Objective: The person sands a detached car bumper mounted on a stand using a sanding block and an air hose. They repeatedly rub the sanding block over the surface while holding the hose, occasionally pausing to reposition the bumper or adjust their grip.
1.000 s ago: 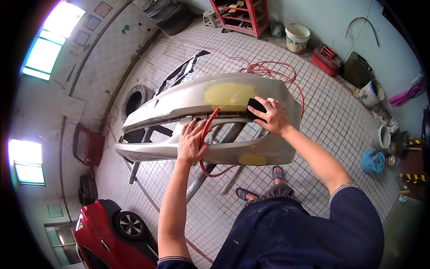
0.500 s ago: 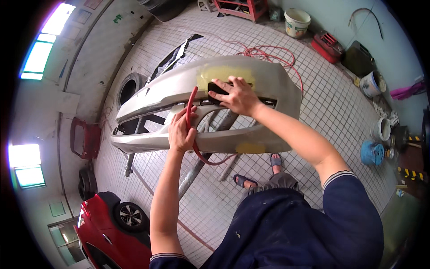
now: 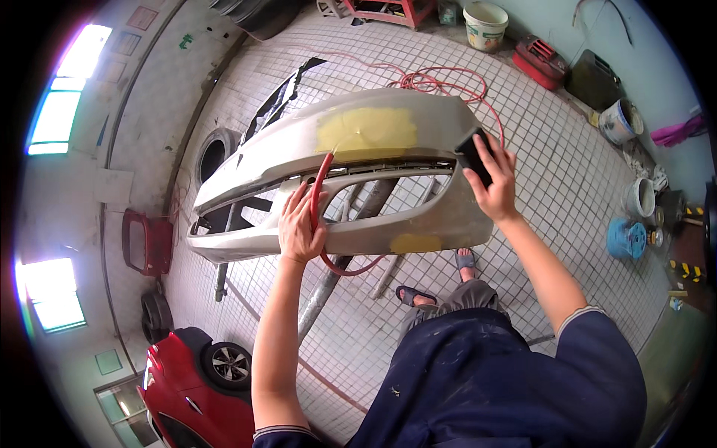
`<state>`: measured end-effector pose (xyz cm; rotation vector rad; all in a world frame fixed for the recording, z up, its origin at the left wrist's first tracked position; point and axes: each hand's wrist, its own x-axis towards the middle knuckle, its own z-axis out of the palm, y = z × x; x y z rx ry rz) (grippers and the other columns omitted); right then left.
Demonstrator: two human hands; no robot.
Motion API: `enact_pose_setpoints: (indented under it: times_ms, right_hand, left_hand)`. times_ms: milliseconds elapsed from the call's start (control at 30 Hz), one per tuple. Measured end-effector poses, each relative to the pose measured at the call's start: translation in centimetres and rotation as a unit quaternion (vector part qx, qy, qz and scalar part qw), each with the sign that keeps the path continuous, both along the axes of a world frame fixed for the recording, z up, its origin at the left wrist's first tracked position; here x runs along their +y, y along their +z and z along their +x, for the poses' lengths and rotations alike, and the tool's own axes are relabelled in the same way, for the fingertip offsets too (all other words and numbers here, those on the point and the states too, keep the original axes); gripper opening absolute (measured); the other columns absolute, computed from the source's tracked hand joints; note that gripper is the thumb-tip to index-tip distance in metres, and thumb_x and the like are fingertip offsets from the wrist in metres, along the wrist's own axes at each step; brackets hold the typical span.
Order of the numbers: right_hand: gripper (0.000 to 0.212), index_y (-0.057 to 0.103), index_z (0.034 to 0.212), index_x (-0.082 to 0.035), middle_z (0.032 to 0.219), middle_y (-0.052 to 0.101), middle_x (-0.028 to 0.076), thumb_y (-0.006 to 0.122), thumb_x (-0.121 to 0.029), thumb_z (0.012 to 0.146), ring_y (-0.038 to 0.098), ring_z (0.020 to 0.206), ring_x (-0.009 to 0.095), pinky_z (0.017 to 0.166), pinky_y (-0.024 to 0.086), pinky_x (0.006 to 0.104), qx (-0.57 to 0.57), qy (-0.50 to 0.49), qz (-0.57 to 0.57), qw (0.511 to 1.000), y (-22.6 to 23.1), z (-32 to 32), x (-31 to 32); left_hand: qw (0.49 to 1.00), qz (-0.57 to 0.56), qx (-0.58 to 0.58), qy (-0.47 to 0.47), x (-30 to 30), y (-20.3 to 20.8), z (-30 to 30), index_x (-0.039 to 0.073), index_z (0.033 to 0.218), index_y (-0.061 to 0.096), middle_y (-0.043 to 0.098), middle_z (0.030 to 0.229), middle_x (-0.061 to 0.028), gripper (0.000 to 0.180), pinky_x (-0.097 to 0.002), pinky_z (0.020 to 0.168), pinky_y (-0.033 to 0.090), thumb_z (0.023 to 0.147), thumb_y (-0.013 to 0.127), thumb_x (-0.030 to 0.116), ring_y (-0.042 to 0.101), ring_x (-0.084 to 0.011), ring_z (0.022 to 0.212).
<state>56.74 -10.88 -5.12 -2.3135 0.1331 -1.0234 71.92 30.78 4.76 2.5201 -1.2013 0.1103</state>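
Observation:
A grey car bumper (image 3: 254, 160) rests in front of me on a metal stand (image 3: 317, 302). A large yellow filler patch (image 3: 370, 131) covers its upper middle, and a smaller yellow patch (image 3: 415, 243) marks the lower edge. On the bumper's central lower part lies my left hand (image 3: 302, 224), the red hose (image 3: 321, 183) held between thumb and fingers, its free end pointing up toward the large patch. My right hand (image 3: 497, 179) grips a black sanding block (image 3: 472, 157) at the bumper's right end; whether the block touches the surface I cannot tell.
Coils of red hose (image 3: 429, 81) lie on the tiled floor behind the bumper. A tyre (image 3: 215, 155) and dark trim (image 3: 280, 97) are at its left. Buckets (image 3: 485, 26) and cans (image 3: 594, 86) line the right wall. A red car (image 3: 198, 396) stands at lower left.
My right hand has moved right with the sanding block, from the large yellow patch to the bumper's right end, uncovering the patch. My left hand stays in place with the hose.

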Motion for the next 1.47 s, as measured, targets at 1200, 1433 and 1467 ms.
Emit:
enact_pose_setpoints:
  times_ms: [1200,1433,1467]
  right_hand:
    - [0.063,0.053,0.165,-0.022,0.149,0.060,0.023,0.066,-0.043,0.106,0.061,0.118,0.045,0.098,0.057,0.0562,0.212,-0.377,0.102,0.896,-4.6,-5.8,28.4]
    - [0.065,0.056,0.162,-0.018,0.140,0.063,0.025,0.072,-0.040,0.103,0.063,0.113,0.049,0.084,0.059,0.0564,0.162,-0.434,0.099,0.881,-4.6,-4.1,33.2]
    - [0.065,0.056,0.162,-0.018,0.140,0.063,0.025,0.072,-0.040,0.103,0.063,0.113,0.049,0.084,0.059,0.0564,0.159,-0.437,0.105,0.879,-4.4,-3.9,33.4]
  left_hand:
    - [0.954,0.152,-0.078,-0.248,4.7,2.5,-1.7,-0.005,0.159,0.046,0.049,0.164,-0.0261,0.094,-0.0583,0.129,0.031,0.075,0.073,0.026,0.040,-0.0426,0.156]
    - [0.958,0.130,-0.076,-0.244,4.4,-0.5,-0.8,-0.005,0.154,0.050,0.062,0.146,-0.0221,0.093,-0.0478,0.123,0.038,0.073,0.075,0.034,0.052,-0.0369,0.143]
    - [0.960,0.134,-0.084,-0.230,4.1,-0.4,-1.3,-0.005,0.155,0.049,0.061,0.146,-0.0221,0.095,-0.0475,0.124,0.037,0.073,0.075,0.034,0.052,-0.0367,0.144]
